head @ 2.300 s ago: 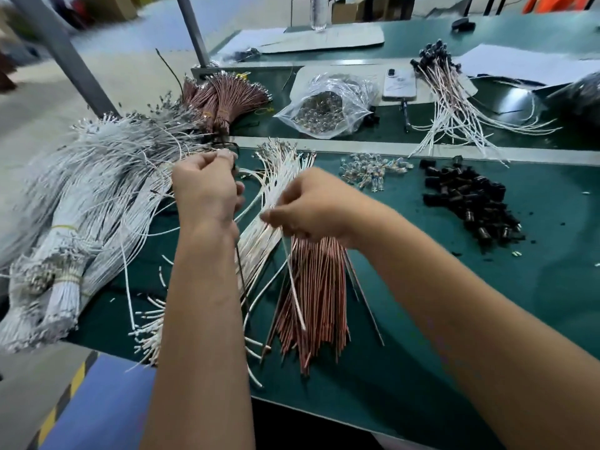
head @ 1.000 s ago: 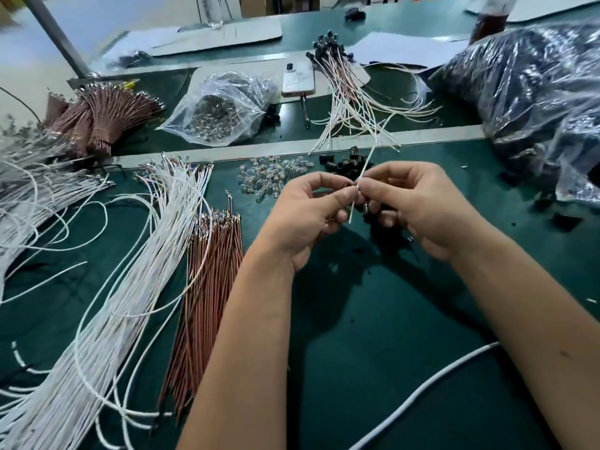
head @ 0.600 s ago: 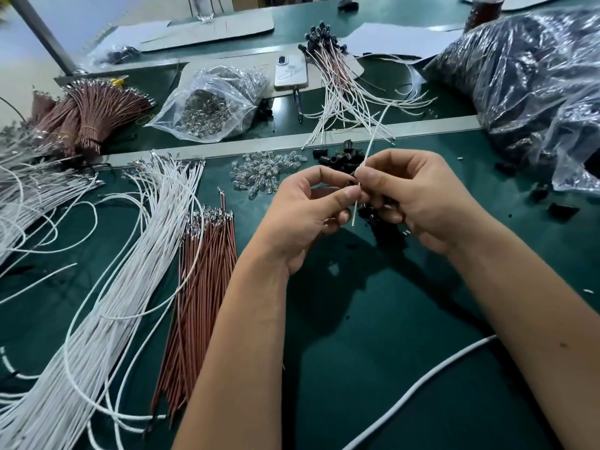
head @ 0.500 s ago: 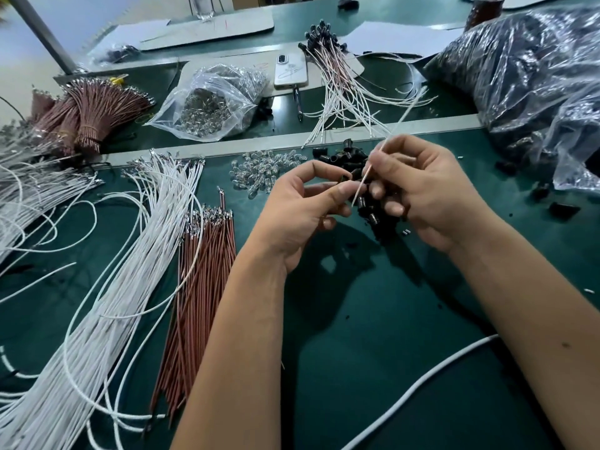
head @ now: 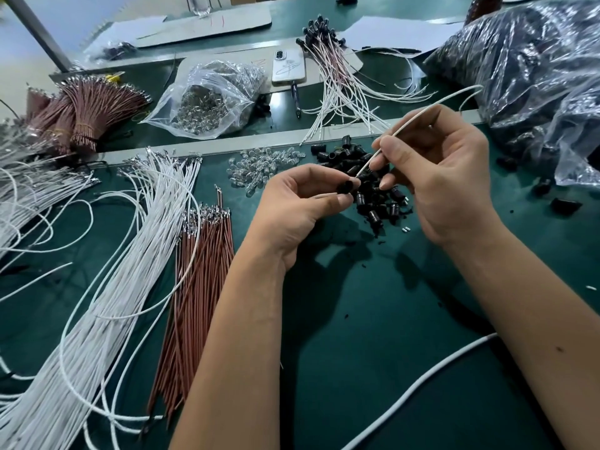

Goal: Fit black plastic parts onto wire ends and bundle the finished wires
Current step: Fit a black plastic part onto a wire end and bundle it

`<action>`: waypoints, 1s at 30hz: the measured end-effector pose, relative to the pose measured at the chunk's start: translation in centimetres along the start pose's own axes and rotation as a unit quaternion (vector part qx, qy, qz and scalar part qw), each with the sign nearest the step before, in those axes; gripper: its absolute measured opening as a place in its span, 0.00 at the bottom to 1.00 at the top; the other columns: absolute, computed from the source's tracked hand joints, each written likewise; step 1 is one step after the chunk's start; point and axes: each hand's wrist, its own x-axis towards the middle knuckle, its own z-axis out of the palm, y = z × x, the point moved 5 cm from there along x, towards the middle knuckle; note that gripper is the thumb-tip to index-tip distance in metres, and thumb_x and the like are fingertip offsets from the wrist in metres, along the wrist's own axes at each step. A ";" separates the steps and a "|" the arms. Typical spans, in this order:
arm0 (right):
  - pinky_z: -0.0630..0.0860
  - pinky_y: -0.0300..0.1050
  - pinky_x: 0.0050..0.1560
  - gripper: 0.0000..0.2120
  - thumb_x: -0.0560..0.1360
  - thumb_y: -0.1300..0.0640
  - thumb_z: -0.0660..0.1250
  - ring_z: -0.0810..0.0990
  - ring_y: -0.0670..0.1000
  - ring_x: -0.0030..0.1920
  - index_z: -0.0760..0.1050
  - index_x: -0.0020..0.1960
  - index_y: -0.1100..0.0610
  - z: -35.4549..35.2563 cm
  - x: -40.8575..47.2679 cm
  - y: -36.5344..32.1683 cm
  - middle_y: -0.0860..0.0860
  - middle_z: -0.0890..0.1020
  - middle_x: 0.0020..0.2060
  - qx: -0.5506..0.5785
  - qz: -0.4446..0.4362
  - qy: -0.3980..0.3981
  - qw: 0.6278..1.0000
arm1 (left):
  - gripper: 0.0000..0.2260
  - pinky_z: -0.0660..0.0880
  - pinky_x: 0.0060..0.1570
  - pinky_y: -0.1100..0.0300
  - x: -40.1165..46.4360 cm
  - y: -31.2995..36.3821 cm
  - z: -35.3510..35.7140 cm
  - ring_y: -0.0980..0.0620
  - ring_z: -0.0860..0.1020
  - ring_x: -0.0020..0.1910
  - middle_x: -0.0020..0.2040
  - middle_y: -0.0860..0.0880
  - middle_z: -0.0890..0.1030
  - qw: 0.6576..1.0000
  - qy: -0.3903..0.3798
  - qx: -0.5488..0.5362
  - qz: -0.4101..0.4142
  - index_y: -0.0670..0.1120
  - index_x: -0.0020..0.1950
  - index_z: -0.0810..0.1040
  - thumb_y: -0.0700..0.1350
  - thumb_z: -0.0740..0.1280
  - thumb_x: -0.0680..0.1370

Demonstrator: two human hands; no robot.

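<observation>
Wire (head: 402,123) pinched in right hand (head: 444,177), tip at black cap (head: 344,187) gripped by left hand (head: 298,203). Step: fitting cap. Next, likely: line up tip, push home.

text: none legible | labels: none | numbers: none

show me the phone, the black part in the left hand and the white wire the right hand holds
phone (head: 289,67): head view, middle of its white back
black part (head: 344,187): head view, its body between the fingertips
white wire (head: 418,116): head view, mid-length above the fingers
</observation>
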 end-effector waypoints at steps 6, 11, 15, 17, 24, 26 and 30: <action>0.77 0.41 0.31 0.07 0.78 0.70 0.70 0.83 0.54 0.36 0.74 0.48 0.61 0.2 -0.1 -0.5 0.63 0.81 0.42 0.021 -0.020 -0.007 1.000 | 0.11 0.80 0.52 0.62 -0.2 0.4 0.2 0.49 0.85 0.49 0.51 0.41 0.86 0.997 -0.032 -0.065 0.005 0.40 0.44 0.80 0.25 0.71 0.70; 0.77 0.42 0.30 0.07 0.79 0.70 0.70 0.84 0.54 0.36 0.74 0.49 0.61 0.4 -0.3 -0.9 0.63 0.81 0.42 0.018 -0.030 -0.010 0.999 | 0.11 0.80 0.52 0.62 -0.4 0.6 0.4 0.46 0.83 0.49 0.49 0.40 0.86 0.994 -0.042 -0.100 0.006 0.40 0.44 0.80 0.25 0.69 0.70; 0.77 0.43 0.30 0.07 0.79 0.70 0.70 0.84 0.56 0.36 0.74 0.49 0.61 0.5 -0.3 -1.1 0.63 0.82 0.41 0.012 -0.045 -0.009 0.999 | 0.11 0.80 0.55 0.60 -0.4 0.8 0.6 0.45 0.83 0.49 0.49 0.41 0.86 0.991 -0.063 -0.113 0.020 0.41 0.42 0.80 0.25 0.69 0.70; 0.77 0.43 0.30 0.07 0.79 0.70 0.70 0.83 0.56 0.36 0.74 0.49 0.61 0.4 -0.4 -1.0 0.62 0.82 0.41 0.015 -0.039 -0.002 0.999 | 0.11 0.80 0.55 0.59 -0.5 1.1 0.7 0.46 0.84 0.48 0.49 0.42 0.86 0.989 -0.073 -0.122 0.035 0.42 0.41 0.80 0.27 0.71 0.68; 0.75 0.39 0.29 0.07 0.79 0.68 0.69 0.82 0.51 0.36 0.74 0.47 0.58 -0.4 -0.1 -0.3 0.54 0.84 0.40 0.083 0.018 0.042 0.995 | 0.14 0.79 0.49 0.62 -0.8 1.7 1.0 0.49 0.84 0.48 0.47 0.44 0.86 0.984 -0.113 -0.118 0.074 0.47 0.39 0.82 0.27 0.72 0.68; 0.74 0.38 0.29 0.07 0.78 0.67 0.69 0.81 0.50 0.36 0.74 0.47 0.58 -0.4 -0.1 -0.3 0.54 0.84 0.40 0.089 0.024 0.041 0.995 | 0.15 0.79 0.49 0.62 -0.9 1.8 1.1 0.50 0.84 0.47 0.48 0.44 0.86 0.982 -0.128 -0.117 0.076 0.48 0.40 0.82 0.27 0.71 0.69; 0.74 0.38 0.28 0.08 0.79 0.68 0.69 0.81 0.50 0.36 0.74 0.46 0.57 -0.4 -0.2 -0.2 0.54 0.83 0.40 0.092 0.037 0.045 0.994 | 0.15 0.78 0.48 0.63 -1.2 2.0 1.5 0.51 0.84 0.46 0.49 0.42 0.86 0.974 -0.169 -0.135 0.074 0.47 0.41 0.82 0.26 0.68 0.71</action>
